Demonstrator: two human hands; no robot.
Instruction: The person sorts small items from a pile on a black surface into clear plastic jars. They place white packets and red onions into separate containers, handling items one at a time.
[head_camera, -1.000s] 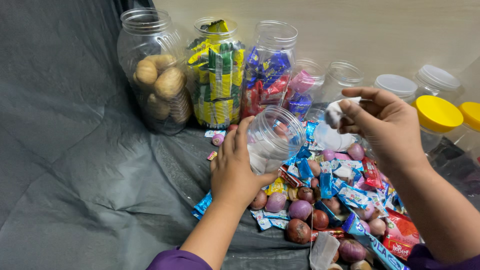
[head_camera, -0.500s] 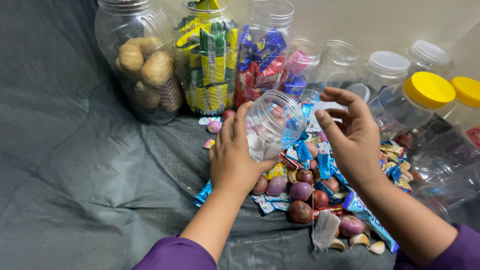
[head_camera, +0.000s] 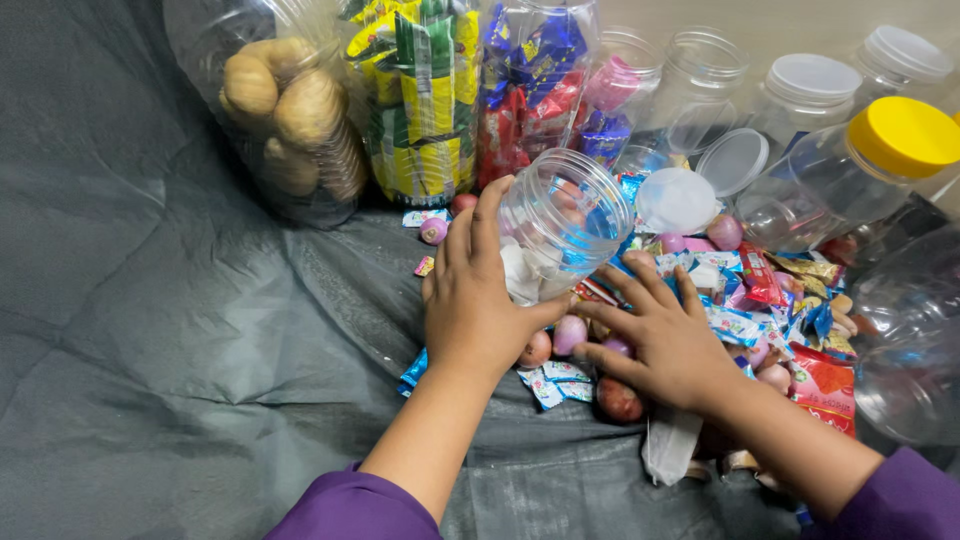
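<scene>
The left hand grips a tilted clear jar over the sweet pile; the right hand, fingers spread, presses sweets. Tilted further, the jar might spill its contents.

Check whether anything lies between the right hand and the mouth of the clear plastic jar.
Nothing visible does. The right hand rests on the loose sweets just below the tilted clear plastic jar, which the left hand holds.
</scene>
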